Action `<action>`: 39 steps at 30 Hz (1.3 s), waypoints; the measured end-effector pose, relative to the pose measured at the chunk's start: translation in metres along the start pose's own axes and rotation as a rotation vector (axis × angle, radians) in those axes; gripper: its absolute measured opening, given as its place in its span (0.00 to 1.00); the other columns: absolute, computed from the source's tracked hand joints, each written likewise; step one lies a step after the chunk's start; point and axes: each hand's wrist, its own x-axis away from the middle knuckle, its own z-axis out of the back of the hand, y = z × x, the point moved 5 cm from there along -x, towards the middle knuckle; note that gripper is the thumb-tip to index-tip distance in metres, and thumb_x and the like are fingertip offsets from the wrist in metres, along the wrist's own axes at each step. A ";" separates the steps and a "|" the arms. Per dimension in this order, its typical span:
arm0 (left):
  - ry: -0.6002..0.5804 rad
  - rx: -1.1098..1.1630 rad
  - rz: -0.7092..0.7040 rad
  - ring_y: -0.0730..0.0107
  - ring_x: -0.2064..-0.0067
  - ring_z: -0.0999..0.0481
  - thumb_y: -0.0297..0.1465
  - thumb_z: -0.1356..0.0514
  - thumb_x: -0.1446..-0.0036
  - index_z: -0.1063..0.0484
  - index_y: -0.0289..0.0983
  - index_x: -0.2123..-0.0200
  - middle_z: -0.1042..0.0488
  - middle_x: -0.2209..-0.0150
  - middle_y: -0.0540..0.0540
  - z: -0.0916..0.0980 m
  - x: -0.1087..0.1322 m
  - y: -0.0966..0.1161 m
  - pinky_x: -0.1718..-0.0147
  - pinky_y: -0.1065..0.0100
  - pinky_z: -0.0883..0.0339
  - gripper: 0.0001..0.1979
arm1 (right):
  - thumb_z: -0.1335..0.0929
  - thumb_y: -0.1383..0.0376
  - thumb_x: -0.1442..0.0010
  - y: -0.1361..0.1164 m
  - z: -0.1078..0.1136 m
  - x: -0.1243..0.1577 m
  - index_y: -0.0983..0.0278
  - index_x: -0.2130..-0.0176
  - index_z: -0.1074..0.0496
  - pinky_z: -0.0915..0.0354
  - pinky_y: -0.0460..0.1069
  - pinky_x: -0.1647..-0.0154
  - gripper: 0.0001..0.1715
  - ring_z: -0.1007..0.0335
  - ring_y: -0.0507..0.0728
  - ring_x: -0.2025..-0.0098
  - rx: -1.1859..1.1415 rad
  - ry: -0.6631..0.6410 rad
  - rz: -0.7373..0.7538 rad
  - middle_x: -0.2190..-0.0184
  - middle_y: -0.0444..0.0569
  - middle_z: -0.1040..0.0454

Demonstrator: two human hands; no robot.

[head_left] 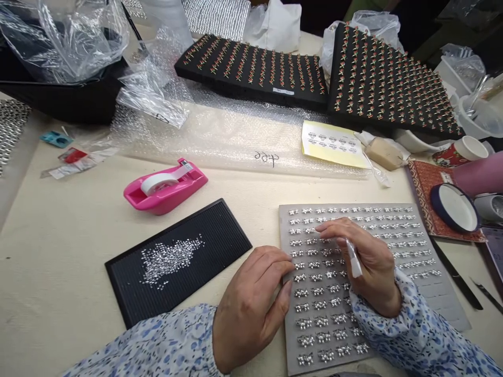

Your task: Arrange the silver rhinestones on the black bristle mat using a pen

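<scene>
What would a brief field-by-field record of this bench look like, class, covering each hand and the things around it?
Left hand: fingertips on the edge of the grey card
Right hand: pinching a slim white implement
On card: rows of silver star-like pieces
Beside card: black ribbed tray with loose silver bits
Also: pink tape dispenser

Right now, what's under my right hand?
Your right hand, holding a white strip, covers part of the grey card set with rows of small silver ornaments; those directly beneath the palm cannot be seen.
</scene>
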 end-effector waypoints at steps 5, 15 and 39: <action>0.005 -0.001 -0.006 0.61 0.54 0.36 0.19 0.47 0.43 0.33 0.27 0.58 0.32 0.59 0.39 0.001 0.001 0.002 0.52 0.57 0.40 0.10 | 0.40 0.75 0.41 0.001 -0.001 0.000 0.62 0.61 0.29 0.31 0.53 0.57 0.15 0.29 0.53 0.58 0.005 -0.014 -0.007 0.63 0.46 0.26; 0.014 0.000 -0.018 0.62 0.54 0.36 0.19 0.48 0.43 0.33 0.27 0.58 0.32 0.59 0.39 0.001 -0.001 0.002 0.52 0.57 0.40 0.10 | 0.40 0.73 0.41 0.001 0.004 0.001 0.63 0.64 0.28 0.31 0.53 0.57 0.13 0.29 0.53 0.59 0.020 0.046 -0.034 0.65 0.46 0.26; 0.015 -0.007 -0.010 0.61 0.53 0.36 0.20 0.48 0.43 0.33 0.29 0.57 0.32 0.59 0.40 0.001 0.000 0.003 0.52 0.56 0.39 0.10 | 0.40 0.75 0.42 0.000 0.000 0.001 0.60 0.62 0.28 0.30 0.51 0.58 0.15 0.28 0.53 0.59 0.033 -0.023 -0.012 0.64 0.45 0.25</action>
